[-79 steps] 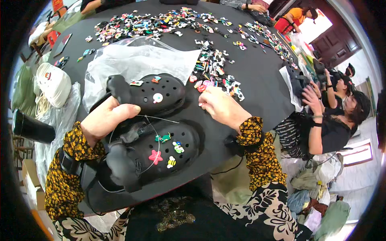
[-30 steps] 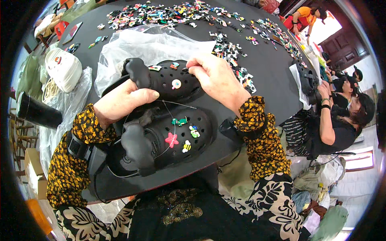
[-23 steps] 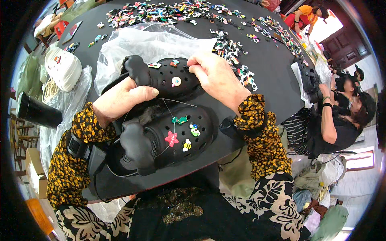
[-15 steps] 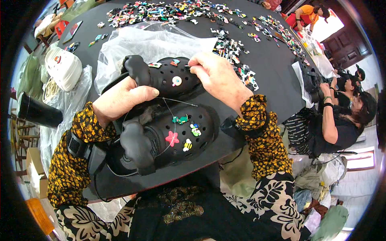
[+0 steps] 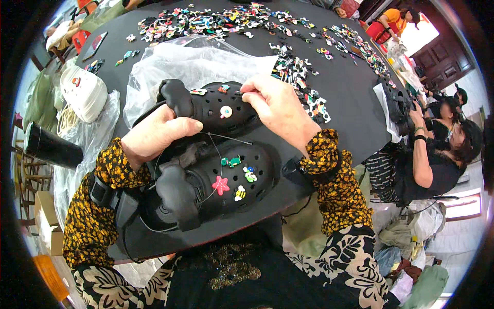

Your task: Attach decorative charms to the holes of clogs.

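Two black clogs lie side by side in front of me, joined by a thin looped cord. My left hand (image 5: 159, 133) is closed on the side of the far clog (image 5: 241, 114), thumb along its near edge. My right hand (image 5: 282, 103) pinches at that clog's toe, with a small dark item at the fingertips that is too small to make out. The far clog carries a round pale charm (image 5: 226, 112) and two other charms near its far edge. On the near clog (image 5: 260, 158) are a pink starfish charm (image 5: 221, 186), a bee charm (image 5: 240, 193), a green charm (image 5: 231, 161) and a multicoloured one (image 5: 250, 174).
Piles of colourful shoe charms (image 5: 206, 23) spread across the far side of the black table (image 5: 350, 98). A clear plastic bag (image 5: 170, 64) lies behind the clogs. White clogs (image 5: 85, 92) and a black cylinder (image 5: 54, 147) sit at left. Co-workers (image 5: 437, 159) handle black clogs at right.
Both hands keep their places on the far clog, and the right fingertips stay at its toe. The whole view has shifted slightly.
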{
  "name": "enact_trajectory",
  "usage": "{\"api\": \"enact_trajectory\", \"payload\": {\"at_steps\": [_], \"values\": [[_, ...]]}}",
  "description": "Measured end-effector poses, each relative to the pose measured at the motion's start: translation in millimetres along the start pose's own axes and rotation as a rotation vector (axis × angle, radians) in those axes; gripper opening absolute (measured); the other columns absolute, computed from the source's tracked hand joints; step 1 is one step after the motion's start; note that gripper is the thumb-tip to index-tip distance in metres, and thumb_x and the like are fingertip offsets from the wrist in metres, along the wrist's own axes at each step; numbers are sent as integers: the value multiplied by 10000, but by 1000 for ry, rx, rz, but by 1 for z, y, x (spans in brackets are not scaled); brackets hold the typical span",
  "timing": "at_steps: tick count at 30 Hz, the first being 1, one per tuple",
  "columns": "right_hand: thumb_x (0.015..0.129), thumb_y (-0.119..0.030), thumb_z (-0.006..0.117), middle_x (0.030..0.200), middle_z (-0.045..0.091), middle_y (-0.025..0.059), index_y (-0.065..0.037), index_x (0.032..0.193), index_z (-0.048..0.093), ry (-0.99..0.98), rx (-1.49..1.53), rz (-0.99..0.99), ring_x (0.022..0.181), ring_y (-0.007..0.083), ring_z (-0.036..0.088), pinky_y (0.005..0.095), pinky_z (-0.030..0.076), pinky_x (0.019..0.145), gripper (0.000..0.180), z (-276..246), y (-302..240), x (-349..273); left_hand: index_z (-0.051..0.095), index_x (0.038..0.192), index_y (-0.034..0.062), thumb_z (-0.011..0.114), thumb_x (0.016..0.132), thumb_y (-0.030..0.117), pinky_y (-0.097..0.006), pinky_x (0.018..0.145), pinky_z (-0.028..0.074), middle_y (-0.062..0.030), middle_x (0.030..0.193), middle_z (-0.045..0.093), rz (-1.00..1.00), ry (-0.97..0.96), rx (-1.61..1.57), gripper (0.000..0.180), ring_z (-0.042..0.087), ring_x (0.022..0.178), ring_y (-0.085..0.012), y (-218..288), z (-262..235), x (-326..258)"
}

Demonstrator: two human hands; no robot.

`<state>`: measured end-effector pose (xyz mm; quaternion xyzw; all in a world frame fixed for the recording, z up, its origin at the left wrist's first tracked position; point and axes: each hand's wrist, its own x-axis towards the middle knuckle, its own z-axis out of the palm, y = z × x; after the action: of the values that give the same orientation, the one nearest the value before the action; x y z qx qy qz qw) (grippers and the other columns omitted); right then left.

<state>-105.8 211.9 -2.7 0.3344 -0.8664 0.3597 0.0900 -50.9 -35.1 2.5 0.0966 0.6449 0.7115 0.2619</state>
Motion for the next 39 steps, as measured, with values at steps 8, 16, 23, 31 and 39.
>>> {"api": "enact_trajectory", "payload": {"at_steps": [8,16,23,31,39], "values": [[847,-59,599,855,611,131,-5,922,626,66,-115,-163,818,280,609,349,489,738,96,8,-5,-2,592,1166,-11,595,854,197,-257,829,456,-19,1019,630,-85,27,49,375,565,889,-87,1,-1,-4],[837,-35,613,874,615,117,-19,948,640,72,-215,-237,845,282,606,361,494,747,115,8,-9,-8,592,1164,-7,595,872,214,-249,810,450,-3,1000,621,-67,6,116,367,546,883,-72,2,-2,-5],[833,-28,615,872,614,119,-17,946,641,56,-128,-215,840,283,610,359,497,746,117,6,-7,-7,544,1239,-10,586,891,186,-281,913,433,-32,1143,607,-43,-50,76,402,539,1022,-104,5,0,-5],[801,-47,598,899,587,129,-8,920,615,25,-191,-184,912,309,567,402,465,816,127,9,-9,-7,521,1267,-4,577,898,173,-291,947,415,-40,1178,592,-50,-65,80,413,525,1057,-113,7,0,-6],[714,77,608,918,580,112,-5,1032,636,37,-315,-283,857,288,575,382,485,765,329,9,-16,-16,521,1269,3,560,900,138,-290,950,416,-35,1185,590,-50,-46,76,395,524,1060,-112,6,1,-5]]}}
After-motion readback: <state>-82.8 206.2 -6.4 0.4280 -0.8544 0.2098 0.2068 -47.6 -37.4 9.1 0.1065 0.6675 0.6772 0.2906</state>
